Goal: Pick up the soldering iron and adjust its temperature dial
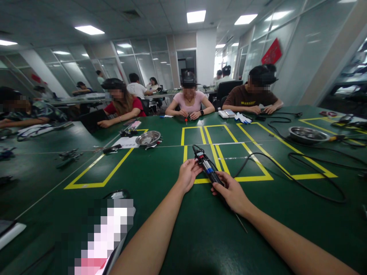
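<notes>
In the head view, a slim black cylindrical device (211,173) with a silver section and a blue band slants away from me above the table. My right hand (229,189) wraps round its near black part. Near the far end, my left hand (189,173) has its fingertips at a small blocky head (200,153) with a red mark and a black loop. A thin rod (241,223) sticks out below my right hand toward me; how it joins the device is hidden. A black cable (275,165) runs off to the right from near the device.
The green table (160,168) carries yellow tape outlines (229,178). Metal bowls stand left (148,138) and right (308,134). A mouse (119,194) and a blurred-out item (109,233) lie front left. Several people sit opposite; one holds a small red item (186,120).
</notes>
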Available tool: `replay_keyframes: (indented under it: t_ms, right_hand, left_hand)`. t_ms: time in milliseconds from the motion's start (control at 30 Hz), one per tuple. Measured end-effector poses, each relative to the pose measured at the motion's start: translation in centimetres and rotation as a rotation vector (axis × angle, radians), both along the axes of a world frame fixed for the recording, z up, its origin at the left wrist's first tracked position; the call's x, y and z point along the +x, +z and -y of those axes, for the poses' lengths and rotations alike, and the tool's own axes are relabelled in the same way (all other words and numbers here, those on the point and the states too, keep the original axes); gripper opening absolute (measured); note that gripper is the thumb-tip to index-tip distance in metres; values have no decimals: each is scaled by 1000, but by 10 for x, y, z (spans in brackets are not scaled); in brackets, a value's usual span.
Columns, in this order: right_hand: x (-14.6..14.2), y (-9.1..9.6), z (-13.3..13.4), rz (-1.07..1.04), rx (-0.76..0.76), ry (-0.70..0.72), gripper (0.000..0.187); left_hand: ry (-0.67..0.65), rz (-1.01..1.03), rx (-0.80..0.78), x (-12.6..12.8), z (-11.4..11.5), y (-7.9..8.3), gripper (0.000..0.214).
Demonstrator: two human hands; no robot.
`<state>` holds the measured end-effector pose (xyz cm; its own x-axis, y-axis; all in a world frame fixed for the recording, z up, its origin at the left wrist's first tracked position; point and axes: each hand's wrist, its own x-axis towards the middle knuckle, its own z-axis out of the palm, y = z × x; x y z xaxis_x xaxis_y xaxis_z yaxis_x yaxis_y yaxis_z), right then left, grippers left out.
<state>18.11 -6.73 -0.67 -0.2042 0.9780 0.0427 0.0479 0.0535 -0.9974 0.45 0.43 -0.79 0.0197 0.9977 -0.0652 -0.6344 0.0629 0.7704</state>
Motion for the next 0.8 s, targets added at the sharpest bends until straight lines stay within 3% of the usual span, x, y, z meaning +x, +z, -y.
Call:
replay_keyframes:
  t_ms: [800]
  right_hand:
    - [-2,5,2,62,41,-42,46]
  left_hand:
    - [22,-5,38,0,-2,-3,5]
